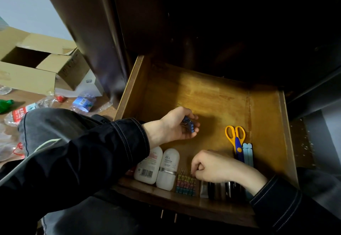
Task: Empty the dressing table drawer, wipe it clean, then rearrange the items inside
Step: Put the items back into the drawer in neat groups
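1. Nearest the viewer, against the front wall of the open wooden drawer (212, 96), items lay in a tidy line. From left to right there were two white plastic roll-on bottles (146, 168) on their sides, a packed row of small pastel-coloured binder clips (186, 184), and some dark objects (219, 188) too dim to identify.
2. The right hand (212, 168) sat low over that line. Its fingers were curled tight, and thumb and fingertip appeared to pinch the wire handle of the end clip, probably to set it square with its neighbours.
3. A little farther in, the left hand (175, 125) hung above the bare drawer floor. Its fingers were loosely cupped round a bunch of blue binder clips (190, 124), likely kept there as a ready supply for the right hand.
4. Close to the right wall lay yellow-handled scissors with blue blades (236, 138), handles pointing away. Two pale blue flat strips (247, 153) lay just beside them, sorted lengthwise.
5. The middle and back of the drawer held nothing, so the refilling seemed only partly done.
6. Farthest off, on the floor to the left, were an open brown cardboard box (36, 64) and crumpled clear plastic bottles (24, 112).
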`<act>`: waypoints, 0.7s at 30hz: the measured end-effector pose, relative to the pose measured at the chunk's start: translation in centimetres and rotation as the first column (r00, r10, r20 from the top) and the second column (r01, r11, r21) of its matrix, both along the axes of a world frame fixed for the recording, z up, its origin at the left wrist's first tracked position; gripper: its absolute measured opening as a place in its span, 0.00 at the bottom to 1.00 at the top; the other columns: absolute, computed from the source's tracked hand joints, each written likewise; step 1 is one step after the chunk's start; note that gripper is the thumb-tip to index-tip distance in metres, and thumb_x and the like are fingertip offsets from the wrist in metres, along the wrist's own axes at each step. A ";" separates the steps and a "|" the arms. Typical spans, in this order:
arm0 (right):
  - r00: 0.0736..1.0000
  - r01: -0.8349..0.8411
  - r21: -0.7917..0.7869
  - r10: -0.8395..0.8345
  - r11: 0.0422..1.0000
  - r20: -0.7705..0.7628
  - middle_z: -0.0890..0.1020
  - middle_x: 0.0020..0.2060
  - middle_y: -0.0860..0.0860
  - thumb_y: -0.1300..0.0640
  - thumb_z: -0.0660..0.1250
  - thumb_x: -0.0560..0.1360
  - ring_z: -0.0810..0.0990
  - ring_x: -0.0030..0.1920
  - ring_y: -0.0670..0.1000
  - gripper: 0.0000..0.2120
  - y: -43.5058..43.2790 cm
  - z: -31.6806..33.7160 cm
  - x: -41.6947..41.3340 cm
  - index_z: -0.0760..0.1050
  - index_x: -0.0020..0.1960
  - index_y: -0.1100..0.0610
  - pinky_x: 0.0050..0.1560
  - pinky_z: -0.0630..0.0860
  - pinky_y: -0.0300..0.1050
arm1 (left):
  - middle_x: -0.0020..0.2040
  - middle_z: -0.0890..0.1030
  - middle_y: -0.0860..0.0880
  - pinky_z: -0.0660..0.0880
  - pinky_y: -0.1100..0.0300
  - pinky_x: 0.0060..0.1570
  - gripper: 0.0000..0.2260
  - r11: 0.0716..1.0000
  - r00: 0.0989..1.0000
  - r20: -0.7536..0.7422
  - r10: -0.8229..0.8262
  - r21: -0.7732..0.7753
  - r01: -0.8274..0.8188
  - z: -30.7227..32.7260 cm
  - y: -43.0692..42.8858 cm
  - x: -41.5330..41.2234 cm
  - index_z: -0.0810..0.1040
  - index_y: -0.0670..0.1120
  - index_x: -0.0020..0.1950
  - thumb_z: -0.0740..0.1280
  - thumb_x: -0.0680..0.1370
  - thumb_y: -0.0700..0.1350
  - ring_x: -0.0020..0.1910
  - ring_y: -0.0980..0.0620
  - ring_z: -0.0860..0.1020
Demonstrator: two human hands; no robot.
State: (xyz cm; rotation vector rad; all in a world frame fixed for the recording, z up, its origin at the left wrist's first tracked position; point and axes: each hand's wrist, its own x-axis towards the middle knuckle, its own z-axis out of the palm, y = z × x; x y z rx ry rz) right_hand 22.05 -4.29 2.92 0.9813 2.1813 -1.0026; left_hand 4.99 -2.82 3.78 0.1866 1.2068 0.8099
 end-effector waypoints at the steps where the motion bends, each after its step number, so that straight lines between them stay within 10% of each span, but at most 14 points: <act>1: 0.999 0.027 0.003 -0.027 1.000 -0.019 0.79 0.29 0.37 0.53 0.66 0.75 0.76 0.35 0.40 0.08 0.2 0.1 0.0 0.84 0.47 0.47 0.40 0.77 0.42 | 0.43 0.79 0.41 0.77 0.56 0.39 0.06 1.000 1.000 0.006 -0.002 0.000 0.002 0.0 0.0 0.0 0.76 0.41 0.51 0.60 0.78 0.38 0.37 0.46 0.78; 10: 0.728 0.634 0.305 -0.415 0.710 -0.546 0.82 0.38 0.39 0.51 0.69 0.78 0.80 0.42 0.40 0.03 2.6 1.8 0.8 0.80 0.50 0.43 0.43 0.81 0.49 | 0.46 0.78 0.39 0.78 0.48 0.50 0.08 0.999 0.997 0.064 -0.032 -0.037 0.034 -0.1 0.1 0.2 0.74 0.39 0.54 0.60 0.79 0.41 0.41 0.41 0.80; 21: 0.816 0.506 0.375 -0.290 0.777 -0.500 0.75 0.45 0.40 0.53 0.73 0.73 0.75 0.40 0.34 0.07 2.5 1.4 0.3 0.77 0.45 0.42 0.30 0.63 0.32 | 0.49 0.75 0.38 0.81 0.43 0.51 0.05 0.999 0.981 0.191 -0.032 -0.021 0.036 -0.2 0.1 0.4 0.71 0.41 0.52 0.62 0.78 0.40 0.45 0.40 0.80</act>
